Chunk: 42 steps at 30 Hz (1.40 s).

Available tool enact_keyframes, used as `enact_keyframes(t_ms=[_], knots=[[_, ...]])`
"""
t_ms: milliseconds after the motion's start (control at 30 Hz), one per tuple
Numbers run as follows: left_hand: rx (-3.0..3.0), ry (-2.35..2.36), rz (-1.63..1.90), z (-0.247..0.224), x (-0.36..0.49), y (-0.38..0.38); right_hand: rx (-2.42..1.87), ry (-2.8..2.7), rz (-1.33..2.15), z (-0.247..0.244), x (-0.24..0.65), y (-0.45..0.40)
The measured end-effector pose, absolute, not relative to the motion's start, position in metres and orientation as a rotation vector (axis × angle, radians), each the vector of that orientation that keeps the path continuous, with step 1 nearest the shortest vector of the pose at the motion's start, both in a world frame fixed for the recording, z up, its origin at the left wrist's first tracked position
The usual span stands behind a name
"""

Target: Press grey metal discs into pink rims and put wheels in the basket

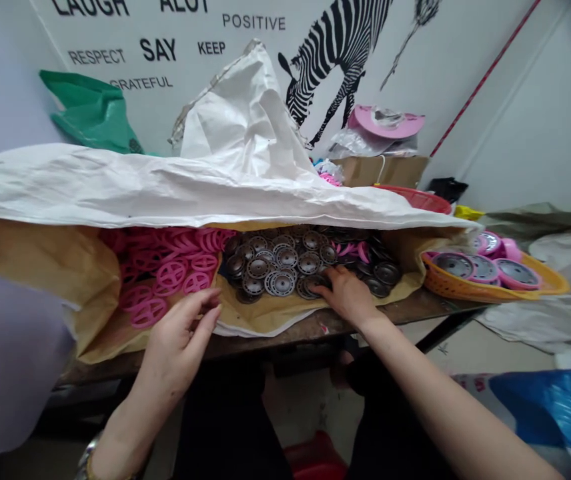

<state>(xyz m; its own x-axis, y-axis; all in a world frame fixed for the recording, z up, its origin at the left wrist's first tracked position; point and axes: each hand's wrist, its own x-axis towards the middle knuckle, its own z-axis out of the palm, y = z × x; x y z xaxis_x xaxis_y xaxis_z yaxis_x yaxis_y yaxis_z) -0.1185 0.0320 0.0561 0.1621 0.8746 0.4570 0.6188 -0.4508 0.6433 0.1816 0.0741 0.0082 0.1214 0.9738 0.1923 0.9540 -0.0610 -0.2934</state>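
Note:
My right hand (349,295) reaches into a heap of grey, hubcap-like plastic discs (280,281). Its thumb and fingertips close on a dark grey disc (315,285) at the heap's front edge. My left hand (184,333) hovers in front of the pink spoked plastic wheels (170,275), its fingers loosely bent and the thumb apart. Nothing shows between them. Both heaps lie in a brown-lined white sack (165,190) laid open on the table, pink to the left and grey to the right.
An orange basket (555,283) at the right holds pink-rimmed wheels with grey discs (517,273). Behind the sack are a red basket (415,199), a cardboard box (383,171) and a green bag (90,110). A red stool (315,459) shows below.

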Motion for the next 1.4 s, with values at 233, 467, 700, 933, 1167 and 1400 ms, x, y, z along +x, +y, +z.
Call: enact_keyframes(t_ms=[233, 467, 700, 933, 1167, 1400], knots=[[2.498, 1.033, 0.966, 0.070, -0.053, 0.060, -1.988, -1.767, 0.181, 0.011, 0.181, 0.081], [2.676, 1.067, 0.527, 0.094, 0.030, 0.129, -1.806, -1.467, 0.280, 0.005, 0.195, 0.068], [2.614, 1.139, 0.347, 0.070, 0.129, 0.173, -1.452, -0.960, 0.395, -0.004, 0.230, 0.014], [2.478, 1.267, 0.373, 0.042, 0.197, 0.195, -1.400, -0.837, 0.510, -0.011, 0.253, -0.009], [2.302, 1.340, 0.395, 0.030, 0.216, 0.208, -1.415, -0.829, 0.540, -0.019, 0.264, -0.013], [1.963, 1.260, 0.479, 0.047, 0.174, 0.197, -1.349, -0.769, 0.578, -0.018, 0.277, -0.005]])
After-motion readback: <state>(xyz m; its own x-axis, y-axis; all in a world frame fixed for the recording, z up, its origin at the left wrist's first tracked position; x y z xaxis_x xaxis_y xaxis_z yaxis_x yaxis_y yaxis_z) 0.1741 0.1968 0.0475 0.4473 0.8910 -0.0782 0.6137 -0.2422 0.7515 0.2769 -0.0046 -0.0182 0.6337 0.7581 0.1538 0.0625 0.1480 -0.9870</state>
